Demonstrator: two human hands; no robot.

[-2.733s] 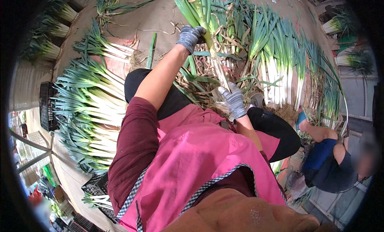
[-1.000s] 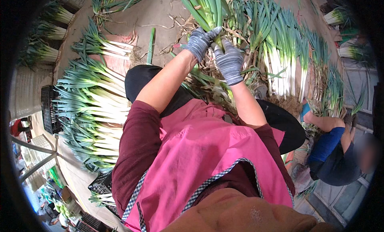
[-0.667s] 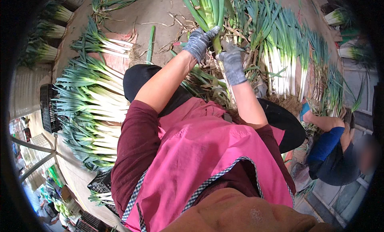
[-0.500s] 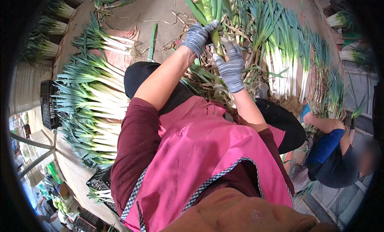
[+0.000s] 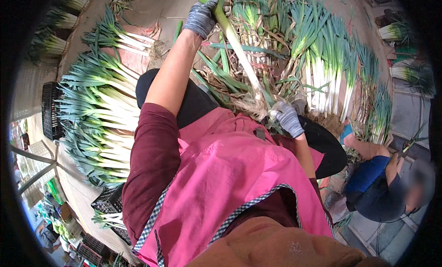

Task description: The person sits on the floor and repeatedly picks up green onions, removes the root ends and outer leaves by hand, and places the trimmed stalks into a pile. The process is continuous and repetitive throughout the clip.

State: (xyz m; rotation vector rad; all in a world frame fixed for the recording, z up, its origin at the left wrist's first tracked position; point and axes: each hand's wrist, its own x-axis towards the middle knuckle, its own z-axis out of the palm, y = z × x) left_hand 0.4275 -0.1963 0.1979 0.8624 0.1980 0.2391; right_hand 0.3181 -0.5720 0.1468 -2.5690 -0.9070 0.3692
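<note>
In my left hand (image 5: pixel 201 19), gloved in grey, is a long leek (image 5: pixel 237 48), gripped near where its green leaves start. Its white shaft slants down to the right, ending in a tuft of pale roots (image 5: pixel 256 106) above my lap. My right hand (image 5: pixel 288 118), gloved too, is closed beside those roots, its fingers curled on a strip of green leaf (image 5: pixel 267 97) that hangs off the shaft. Below and around the leek lies a heap of stripped leaves and dry brown skins (image 5: pixel 225 85).
White-shafted leeks (image 5: pixel 113 115) lie in a long row at my left. Other leeks (image 5: pixel 324 78) rest at the right, beside a bundle of untrimmed ones (image 5: pixel 248 18). Black crates (image 5: pixel 52 110) stand at far left. Another person (image 5: pixel 382 184) crouches at the right.
My left hand has moved up and left with the leek. My right hand has left the upper shaft, come down to the root end and closed; a leaf strip now peels away.
</note>
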